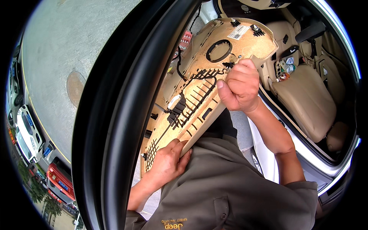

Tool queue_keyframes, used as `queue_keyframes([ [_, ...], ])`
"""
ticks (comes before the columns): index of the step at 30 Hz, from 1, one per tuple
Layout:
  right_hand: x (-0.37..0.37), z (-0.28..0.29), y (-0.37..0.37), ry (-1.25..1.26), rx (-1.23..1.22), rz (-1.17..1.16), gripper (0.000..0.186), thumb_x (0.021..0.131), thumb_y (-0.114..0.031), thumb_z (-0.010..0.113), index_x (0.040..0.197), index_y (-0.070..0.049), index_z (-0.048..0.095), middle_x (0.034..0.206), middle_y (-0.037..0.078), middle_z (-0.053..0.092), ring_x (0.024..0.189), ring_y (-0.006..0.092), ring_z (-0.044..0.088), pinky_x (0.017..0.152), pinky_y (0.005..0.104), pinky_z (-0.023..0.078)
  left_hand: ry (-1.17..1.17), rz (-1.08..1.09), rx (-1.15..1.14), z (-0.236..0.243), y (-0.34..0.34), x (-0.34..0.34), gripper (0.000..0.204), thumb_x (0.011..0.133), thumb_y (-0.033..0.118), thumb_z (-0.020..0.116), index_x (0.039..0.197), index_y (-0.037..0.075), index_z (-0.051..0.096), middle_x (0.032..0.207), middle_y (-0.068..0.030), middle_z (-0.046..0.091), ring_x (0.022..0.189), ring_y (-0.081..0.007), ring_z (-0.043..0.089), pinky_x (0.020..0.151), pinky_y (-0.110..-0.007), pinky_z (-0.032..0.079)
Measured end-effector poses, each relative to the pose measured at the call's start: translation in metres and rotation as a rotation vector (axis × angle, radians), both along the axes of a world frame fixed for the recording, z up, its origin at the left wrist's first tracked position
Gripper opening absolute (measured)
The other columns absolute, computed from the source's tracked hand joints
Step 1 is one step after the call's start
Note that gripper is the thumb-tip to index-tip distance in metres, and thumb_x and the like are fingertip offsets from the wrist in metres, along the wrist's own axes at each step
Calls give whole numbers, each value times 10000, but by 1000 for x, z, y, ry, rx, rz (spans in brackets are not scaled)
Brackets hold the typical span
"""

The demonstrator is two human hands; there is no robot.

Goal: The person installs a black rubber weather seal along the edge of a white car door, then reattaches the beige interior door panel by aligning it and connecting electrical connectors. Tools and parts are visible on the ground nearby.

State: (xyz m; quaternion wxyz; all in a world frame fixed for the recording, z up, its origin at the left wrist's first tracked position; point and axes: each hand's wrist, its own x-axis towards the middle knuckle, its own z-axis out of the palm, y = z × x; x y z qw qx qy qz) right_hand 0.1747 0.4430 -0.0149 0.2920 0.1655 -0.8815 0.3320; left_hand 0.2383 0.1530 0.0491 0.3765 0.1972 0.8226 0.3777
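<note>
A car door trim panel [203, 86] lies tilted across the middle, the bare tan back of it facing up. Black ribs, clips, a round speaker ring [219, 51] and a black wire [179, 63] show on that back. My right hand [240, 86] is closed in a fist round the panel's edge, close to its upper right end. At the lower left end, my left hand [168, 161] grips the near edge with curled fingers; part of the grip is hidden. A white-handled piece [174, 102] sits in the ribbed part of the panel.
The black door frame [130, 103] rises close on the left of the panel. To the right are the white car's sill [295, 153] and a beige seat [306, 99] with small packets on it. A red tray of bits [185, 40] is beyond the panel. Parked cars [28, 132] stand far left.
</note>
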Motion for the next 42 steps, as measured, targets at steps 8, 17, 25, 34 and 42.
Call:
queue_keyframes([
  [8,11,-16,14,-471,-866,-691,914,906,-213,746,1552,97,178,1567,295,302,1475,376,306,1210,511,232,69,-87,-47,5,35,-35,180,911,131,716,983,-23,658,841,-181,627,686,-391,658,626,-451,537],
  [17,40,-28,-24,-1217,-1793,-618,886,909,-333,758,1554,-12,241,1478,201,447,1368,330,464,1071,569,428,151,-256,-132,-36,54,-54,222,917,118,683,1088,-21,659,856,-178,625,669,-379,667,605,-460,553],
  [25,51,-29,-12,-1065,-1871,-425,452,822,-52,610,1263,40,572,1125,135,683,1034,225,681,877,389,568,189,-163,-232,-7,83,-10,223,927,116,677,1097,-25,646,860,-190,622,676,-402,659,619,-464,557],
  [34,57,-85,-21,-938,-1953,-440,611,765,0,596,1354,48,439,1225,155,620,1141,236,620,1007,371,493,38,-137,-207,-53,82,-10,324,901,113,689,1186,-32,638,875,-188,622,670,-377,658,611,-432,553],
  [42,79,-89,-26,-1054,-1928,-504,788,694,-114,586,1443,61,414,1342,184,607,1235,284,605,1069,396,473,-102,-171,-192,-57,73,-22,395,854,143,753,1183,-46,643,816,-149,627,648,-317,671,597,-391,554],
])
